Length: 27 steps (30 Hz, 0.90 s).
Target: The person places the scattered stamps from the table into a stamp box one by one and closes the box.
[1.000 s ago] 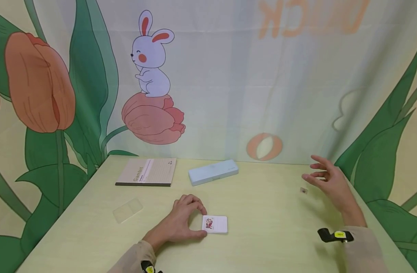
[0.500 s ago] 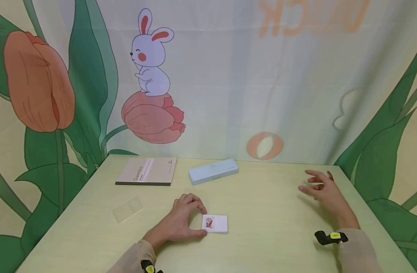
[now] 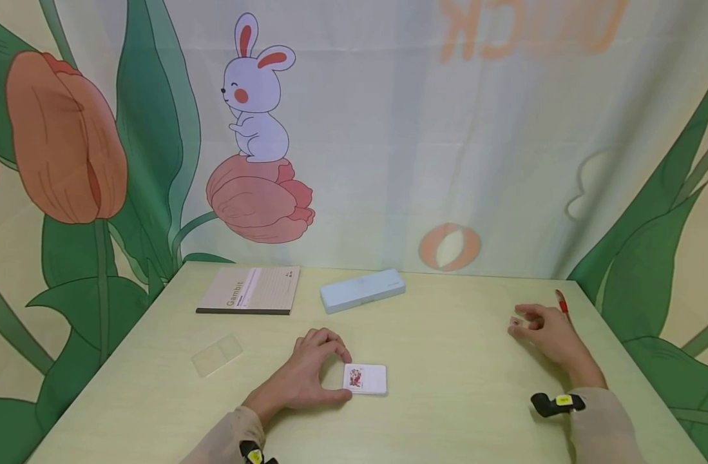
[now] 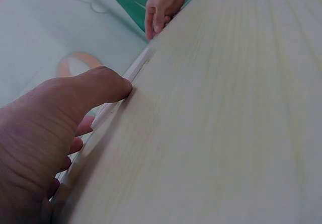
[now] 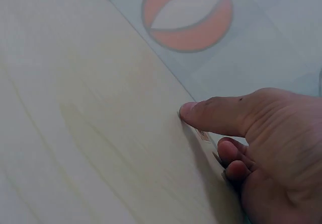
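My left hand holds a flat white rectangular block on the table, thumb and forefinger at its left corners. The block has rounded corners and a red printed figure on its left half. In the left wrist view its white edge shows beyond the thumb. At the right, my right hand is low on the table around a small pale square piece with a dark mark. Thumb and forefinger stand apart on either side of the piece. In the right wrist view the thumb partly covers this piece.
A clear plastic lid-like piece lies left of the left hand. Behind are a notebook and a light blue pencil case. A red pen-like thing lies just behind the right hand. A printed curtain hangs along the table's back edge.
My right hand has come down and slightly left to the small square piece, its fingers closing in around it. The red pen-like thing has come into view behind it. The left hand stays put.
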Available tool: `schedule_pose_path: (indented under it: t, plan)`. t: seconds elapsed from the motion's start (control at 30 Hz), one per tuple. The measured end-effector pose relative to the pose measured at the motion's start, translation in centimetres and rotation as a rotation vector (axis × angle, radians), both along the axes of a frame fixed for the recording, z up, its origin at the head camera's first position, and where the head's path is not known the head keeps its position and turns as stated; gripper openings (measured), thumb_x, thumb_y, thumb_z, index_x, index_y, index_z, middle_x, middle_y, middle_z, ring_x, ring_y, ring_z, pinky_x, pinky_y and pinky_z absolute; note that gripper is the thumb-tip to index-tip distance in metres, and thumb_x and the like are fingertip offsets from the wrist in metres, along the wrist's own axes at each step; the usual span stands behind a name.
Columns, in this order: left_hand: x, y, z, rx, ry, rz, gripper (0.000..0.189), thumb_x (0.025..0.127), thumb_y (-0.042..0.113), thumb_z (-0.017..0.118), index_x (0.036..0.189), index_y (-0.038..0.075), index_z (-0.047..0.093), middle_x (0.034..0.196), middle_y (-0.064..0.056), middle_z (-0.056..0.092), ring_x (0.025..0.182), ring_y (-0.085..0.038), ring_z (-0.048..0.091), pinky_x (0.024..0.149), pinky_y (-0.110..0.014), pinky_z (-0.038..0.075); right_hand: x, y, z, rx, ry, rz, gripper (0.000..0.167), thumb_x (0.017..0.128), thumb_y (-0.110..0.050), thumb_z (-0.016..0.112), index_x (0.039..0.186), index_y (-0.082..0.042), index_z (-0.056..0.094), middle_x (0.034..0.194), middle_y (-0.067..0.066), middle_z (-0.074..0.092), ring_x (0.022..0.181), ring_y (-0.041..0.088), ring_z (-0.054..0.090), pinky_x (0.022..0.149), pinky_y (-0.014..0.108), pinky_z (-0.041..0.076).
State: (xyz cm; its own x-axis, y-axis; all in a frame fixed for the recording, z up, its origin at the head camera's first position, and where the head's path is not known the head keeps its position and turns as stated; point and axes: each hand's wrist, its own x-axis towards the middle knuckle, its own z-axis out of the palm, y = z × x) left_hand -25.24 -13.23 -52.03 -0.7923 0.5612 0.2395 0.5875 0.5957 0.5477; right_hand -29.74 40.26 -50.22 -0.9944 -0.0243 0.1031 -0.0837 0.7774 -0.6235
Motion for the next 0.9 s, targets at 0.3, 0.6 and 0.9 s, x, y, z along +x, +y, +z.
schedule_pose_path:
  t: [0.3, 0.6, 0.9]
  plan:
    - [0.07, -0.07, -0.06, 0.001, 0.001, -0.003, 0.047, 0.081, 0.049, 0.097, 0.115, 0.029, 0.072, 0.136, 0.005, 0.058, 0.131, -0.02, 0.047, 0.11, -0.054, 0.034, -0.1, 0.07, -0.76, 0.042, 0.034, -0.029, 0.049, 0.108, -0.03, 0.077, 0.143, 0.003, 0.07, 0.105, 0.012, 0.069, 0.096, 0.027, 0.057, 0.079, 0.037, 0.047]
    - [0.04, 0.0, 0.09, 0.006, -0.007, -0.001, 0.047, 0.081, 0.049, 0.097, 0.115, 0.029, 0.071, 0.135, 0.005, 0.058, 0.131, -0.02, 0.047, 0.109, -0.054, 0.034, -0.35, -0.06, -0.9, 0.06, 0.108, -0.049, 0.033, 0.108, -0.024, 0.076, 0.13, 0.001, 0.077, 0.106, 0.015, 0.075, 0.093, 0.027, 0.061, 0.079, 0.041, 0.047]
    - [0.14, 0.0, 0.25, 0.008, -0.005, -0.001, 0.047, 0.081, 0.048, 0.097, 0.115, 0.028, 0.072, 0.135, 0.005, 0.059, 0.13, -0.02, 0.047, 0.11, -0.055, 0.034, -0.39, -0.34, -0.92, 0.051, 0.124, -0.071, 0.031, 0.107, -0.023, 0.077, 0.129, -0.001, 0.074, 0.117, 0.021, 0.073, 0.098, 0.029, 0.061, 0.083, 0.042, 0.047]
